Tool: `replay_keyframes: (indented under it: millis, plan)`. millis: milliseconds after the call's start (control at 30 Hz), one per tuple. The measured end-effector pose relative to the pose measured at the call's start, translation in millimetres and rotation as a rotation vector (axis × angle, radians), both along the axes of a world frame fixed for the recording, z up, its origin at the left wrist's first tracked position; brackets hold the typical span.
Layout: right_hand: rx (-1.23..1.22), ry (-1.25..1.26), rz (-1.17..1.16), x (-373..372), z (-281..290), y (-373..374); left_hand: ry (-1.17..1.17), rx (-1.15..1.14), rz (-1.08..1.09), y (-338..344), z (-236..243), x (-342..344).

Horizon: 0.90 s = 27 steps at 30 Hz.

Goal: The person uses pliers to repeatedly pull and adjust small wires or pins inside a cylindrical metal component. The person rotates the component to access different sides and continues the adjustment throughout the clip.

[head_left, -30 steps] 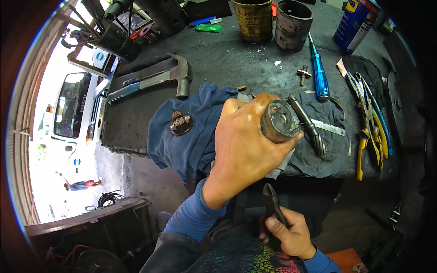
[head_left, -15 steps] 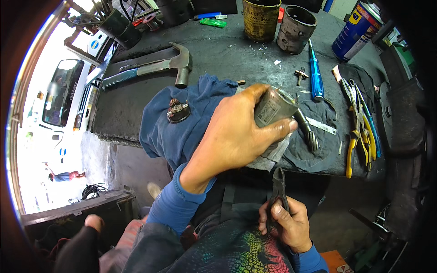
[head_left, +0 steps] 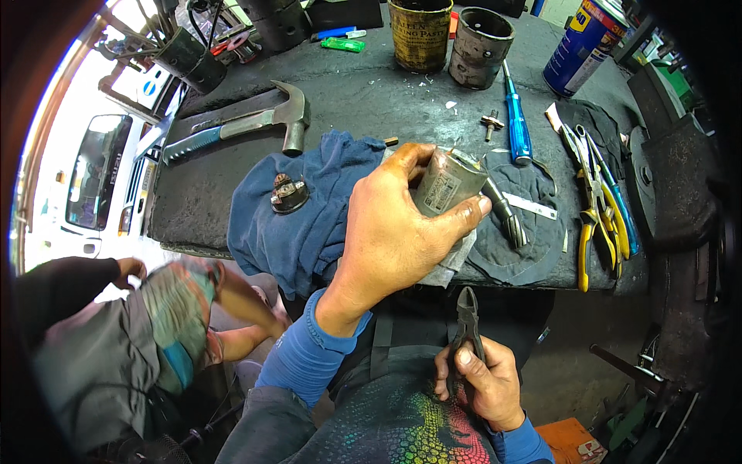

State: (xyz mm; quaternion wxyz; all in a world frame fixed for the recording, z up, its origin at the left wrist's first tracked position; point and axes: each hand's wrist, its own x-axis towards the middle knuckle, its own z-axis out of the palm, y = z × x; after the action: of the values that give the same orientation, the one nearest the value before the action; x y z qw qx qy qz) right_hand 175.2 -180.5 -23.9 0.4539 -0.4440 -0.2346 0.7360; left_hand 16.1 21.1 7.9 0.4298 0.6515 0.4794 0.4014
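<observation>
My left hand (head_left: 390, 220) grips a solenoid housing (head_left: 447, 185), a worn grey metal cylinder with a printed label and bits of wire at its upper rim. It is held over the near edge of the bench. Lower down, in front of my body, my right hand (head_left: 485, 379) is closed round dark cutting pliers (head_left: 467, 329) whose jaws point up. A round black cap with metal terminals (head_left: 289, 193) lies on a crumpled blue cloth (head_left: 321, 166) left of my left hand. Right of the housing, a splined metal shaft (head_left: 506, 216) rests on a dark rag (head_left: 533, 251).
A claw hammer (head_left: 247, 124) lies at the left of the bench (head_left: 355, 100). A blue screwdriver (head_left: 518, 124), a small bolt part (head_left: 491, 124) and pliers (head_left: 593, 201) lie right. Tins (head_left: 481, 50) and a spray can (head_left: 583, 48) stand behind. Another person (head_left: 131, 340) is close on the left.
The other person has come further into view at the lower left. The bench has shifted slightly left in the picture. Both my hands keep their holds.
</observation>
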Motion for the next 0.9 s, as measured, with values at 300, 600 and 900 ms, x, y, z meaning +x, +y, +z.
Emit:
replay_keyframes:
  millis: [300,600,900]
  plan:
    - [-0.005,-0.007,0.016,-2,-1,3,-0.073,0.069,0.051,-9,-10,1]
    - [-0.035,0.001,0.004,-1,-1,1,-0.214,0.166,0.073,-43,-43,-11]
    - [-0.011,0.026,0.013,5,0,-2,0.071,0.296,-0.189,-26,-23,-41]
